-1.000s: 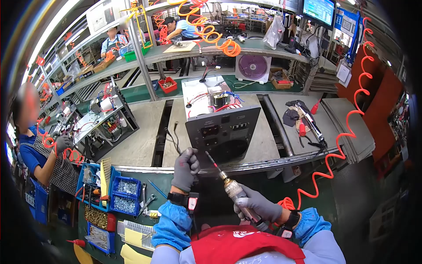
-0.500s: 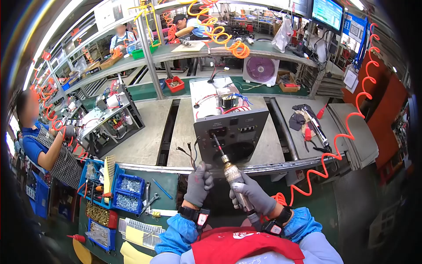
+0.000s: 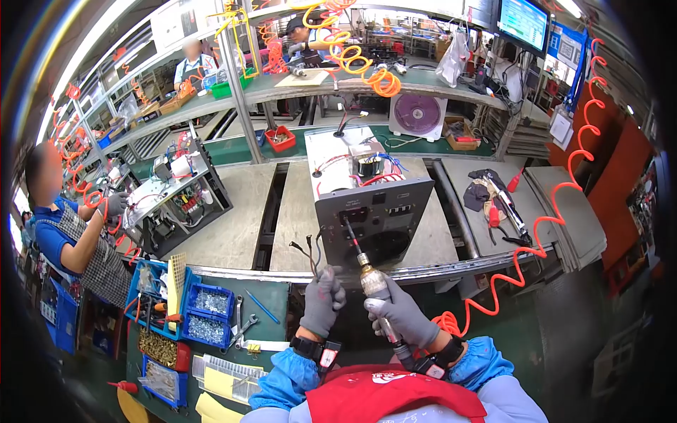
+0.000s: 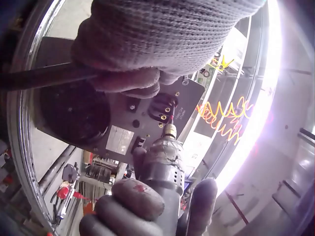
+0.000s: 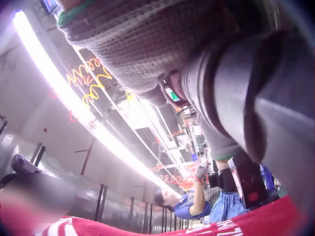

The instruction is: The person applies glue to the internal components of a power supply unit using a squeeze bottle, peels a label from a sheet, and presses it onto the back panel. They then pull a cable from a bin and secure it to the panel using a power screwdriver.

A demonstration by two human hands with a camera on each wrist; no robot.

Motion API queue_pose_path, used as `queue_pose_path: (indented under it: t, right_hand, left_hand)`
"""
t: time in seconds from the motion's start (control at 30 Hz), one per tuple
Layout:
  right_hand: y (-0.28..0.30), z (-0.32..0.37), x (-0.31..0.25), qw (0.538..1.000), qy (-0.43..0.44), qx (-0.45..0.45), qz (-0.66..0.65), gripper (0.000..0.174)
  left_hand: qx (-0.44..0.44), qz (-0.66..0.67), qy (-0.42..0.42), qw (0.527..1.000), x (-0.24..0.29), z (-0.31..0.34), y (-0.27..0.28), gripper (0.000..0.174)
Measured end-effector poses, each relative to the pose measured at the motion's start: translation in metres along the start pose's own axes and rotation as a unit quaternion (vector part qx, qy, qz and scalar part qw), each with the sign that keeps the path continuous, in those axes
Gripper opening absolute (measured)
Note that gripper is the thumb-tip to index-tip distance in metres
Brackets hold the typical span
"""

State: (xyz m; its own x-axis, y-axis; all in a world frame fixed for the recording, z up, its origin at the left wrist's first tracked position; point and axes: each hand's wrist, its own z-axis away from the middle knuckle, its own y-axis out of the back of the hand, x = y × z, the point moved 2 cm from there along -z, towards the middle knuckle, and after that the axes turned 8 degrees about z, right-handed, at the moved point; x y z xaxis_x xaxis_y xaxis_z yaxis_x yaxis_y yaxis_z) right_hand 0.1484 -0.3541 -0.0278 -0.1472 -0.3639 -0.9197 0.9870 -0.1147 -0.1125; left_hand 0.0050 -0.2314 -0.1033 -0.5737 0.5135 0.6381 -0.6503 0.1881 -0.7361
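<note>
A metal unit with a dark panel (image 3: 409, 229) facing the person stands on the conveyor bench, its top open with wires showing. The right gloved hand (image 3: 403, 310) grips a power screwdriver (image 3: 374, 282), whose bit meets the panel near its upper left socket opening. In the left wrist view the bit points into the recess (image 4: 162, 109) with brass-coloured terminals. The left gloved hand (image 3: 321, 303) has its fingers curled round a dark cable (image 4: 44, 77) just in front of the panel's lower left; the loose ends (image 3: 308, 248) stick up above that hand. In the right wrist view the tool body (image 5: 221, 93) fills the right side.
Blue bins of screws (image 3: 208, 329), wrenches (image 3: 240, 331) and a blue tool tray (image 3: 148, 296) lie at the left. Another open unit (image 3: 180, 190) stands beyond, beside a person (image 3: 60, 233). A coiled red hose (image 3: 493, 282) runs at the right, near pliers and a cloth (image 3: 479, 194).
The right hand and screwdriver have moved up and left until the bit meets the panel. The left hand has shifted slightly right in view, still holding the cable.
</note>
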Motion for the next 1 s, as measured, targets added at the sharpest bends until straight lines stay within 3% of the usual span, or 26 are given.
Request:
queue_pose_path:
  t: [0.03,0.1,0.13,0.17,0.27,0.4,0.6,0.8,1.0]
  right_hand:
    - [-0.001,-0.001,0.003,1.000,0.006,0.004,0.004,0.062]
    - [0.004,-0.004,0.019,0.977,-0.050,-0.084,-0.188,0.054]
    - [0.007,-0.008,0.026,0.948,-0.077,-0.127,-0.281,0.051]
    - [0.007,-0.012,0.027,0.890,-0.050,-0.228,-0.391,0.050]
    - [0.006,-0.010,0.024,0.870,-0.058,-0.239,-0.428,0.048]
    - [0.002,-0.006,0.020,0.908,-0.063,-0.183,-0.372,0.035]
    - [0.000,0.003,0.009,0.957,-0.073,-0.094,-0.263,0.029]
    - [-0.003,0.007,-0.001,0.995,-0.016,-0.048,-0.084,0.045]
    - [0.001,0.036,-0.003,0.995,-0.035,-0.086,-0.047,0.065]
  left_hand:
    - [-0.002,-0.013,-0.001,1.000,0.002,0.001,0.000,0.045]
    - [-0.001,-0.038,-0.002,0.999,0.004,0.003,0.000,0.047]
    - [0.001,-0.052,-0.001,0.999,0.005,0.005,0.001,0.048]
    - [0.004,-0.065,0.000,0.998,0.006,0.006,0.002,0.049]
    - [-0.027,-0.061,0.016,0.998,0.005,0.006,0.003,0.050]
    - [-0.028,-0.044,0.043,0.998,0.006,0.006,0.002,0.046]
    - [-0.034,-0.003,0.069,0.997,0.003,0.004,0.014,0.044]
    - [-0.045,0.023,0.078,0.996,0.002,0.004,0.013,0.043]
    - [-0.072,0.058,0.087,0.992,0.000,0.002,0.006,0.038]
